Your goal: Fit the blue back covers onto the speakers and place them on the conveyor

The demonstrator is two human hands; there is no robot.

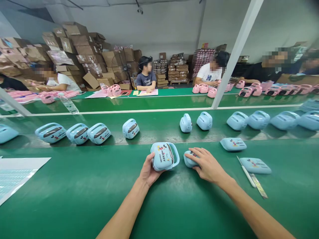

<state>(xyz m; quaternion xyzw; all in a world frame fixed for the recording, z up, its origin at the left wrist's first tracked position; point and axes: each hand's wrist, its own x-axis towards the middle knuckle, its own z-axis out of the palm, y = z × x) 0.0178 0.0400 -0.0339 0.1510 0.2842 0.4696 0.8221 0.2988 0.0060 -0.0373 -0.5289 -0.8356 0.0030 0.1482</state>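
My left hand [147, 173] is wrapped round a light-blue plastic case [160, 158] with a carry handle, a dark oval panel and a Mickey print. The case is tilted, its handle to the right. Just right of it, my right hand [208, 164] has its fingers and thumb round a smaller light-blue printed cover [190, 159], partly hidden beneath the fingers. Two similar printed covers lie further right, one at the back [233, 144] and one nearer [256, 165]. Beside the nearer cover are a thin white-handled tool [246, 172] and a flat strip [259, 186].
Blue handled cases stand in a row along the belt [159, 130], several on each side. A printed sheet [17, 176] lies at left. A clear bottle [68, 103] leans behind. Co-workers sit across, with pink cases [114, 90]. A white post [236, 54] rises at right.
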